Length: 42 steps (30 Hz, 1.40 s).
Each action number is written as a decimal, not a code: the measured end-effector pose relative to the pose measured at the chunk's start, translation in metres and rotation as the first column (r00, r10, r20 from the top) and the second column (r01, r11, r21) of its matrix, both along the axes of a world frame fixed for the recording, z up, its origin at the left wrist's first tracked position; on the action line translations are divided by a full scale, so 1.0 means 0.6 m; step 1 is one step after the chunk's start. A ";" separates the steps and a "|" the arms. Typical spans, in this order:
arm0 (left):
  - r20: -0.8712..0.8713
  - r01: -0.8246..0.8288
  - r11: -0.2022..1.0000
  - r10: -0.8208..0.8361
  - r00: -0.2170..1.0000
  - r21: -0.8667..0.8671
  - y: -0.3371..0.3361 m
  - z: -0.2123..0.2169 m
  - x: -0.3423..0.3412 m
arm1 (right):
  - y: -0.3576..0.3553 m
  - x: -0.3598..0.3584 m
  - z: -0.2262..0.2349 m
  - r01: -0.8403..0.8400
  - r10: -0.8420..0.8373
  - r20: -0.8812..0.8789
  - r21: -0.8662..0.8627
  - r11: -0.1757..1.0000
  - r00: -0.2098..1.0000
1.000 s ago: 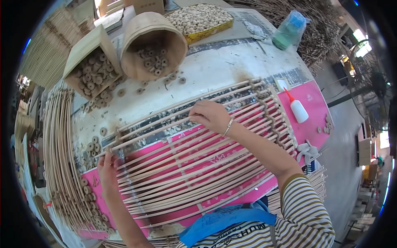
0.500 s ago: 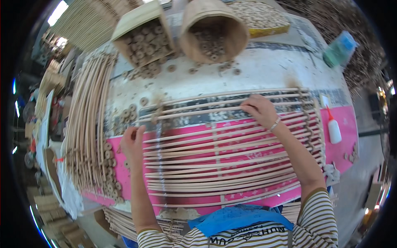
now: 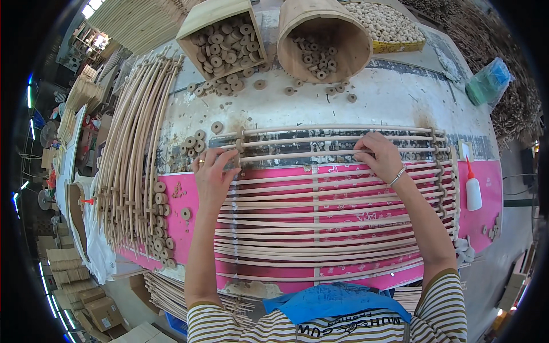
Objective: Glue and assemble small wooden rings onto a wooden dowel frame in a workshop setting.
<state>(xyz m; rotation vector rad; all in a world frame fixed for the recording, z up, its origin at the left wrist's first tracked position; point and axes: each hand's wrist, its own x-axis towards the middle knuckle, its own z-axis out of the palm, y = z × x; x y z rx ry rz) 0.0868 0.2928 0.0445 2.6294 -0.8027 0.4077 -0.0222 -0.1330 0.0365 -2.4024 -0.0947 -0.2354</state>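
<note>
My right hand (image 3: 382, 159) pinches a thin pale wooden rod (image 3: 297, 155), the nearest of a few rods lying across the dark strip of the table. At that rod's left end my left hand (image 3: 214, 172) has bent thumb and index finger against a small brown wooden ring (image 3: 239, 162); the fingertips partly cover the contact. More rings stand in line with it on the rods behind. Toward me, a row of parallel rods (image 3: 320, 212) lies over the pink sheet (image 3: 486, 171), their right ends crossed by a column of rings (image 3: 441, 186).
At the back a wooden box (image 3: 191, 37) and a round wooden tub (image 3: 289, 37) hold rings. A yellow-sided tray (image 3: 394, 47) holds beads. Bundled rods (image 3: 128, 143) lie left, with loose rings (image 3: 163, 208) beside them. A white glue bottle (image 3: 473, 194) lies right.
My left hand has moved right and up, to the rings at the rod's left end. My right hand stays on the rod. The whole view has shifted slightly.
</note>
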 end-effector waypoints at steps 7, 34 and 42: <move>-0.021 -0.033 0.999 0.033 0.999 0.014 -0.011 -0.007 0.000 | 0.001 0.004 -0.004 -0.016 0.070 0.170 -0.305 0.952 0.983; -0.052 -0.084 0.995 0.081 0.995 -0.055 0.080 -0.005 0.167 | 0.024 -0.037 -0.001 -0.151 0.149 -0.042 -0.045 0.988 0.988; -0.660 -0.502 0.625 -0.028 0.751 -0.597 0.129 0.002 0.007 | 0.024 -0.040 -0.006 -0.169 0.169 -0.014 -0.109 0.980 0.986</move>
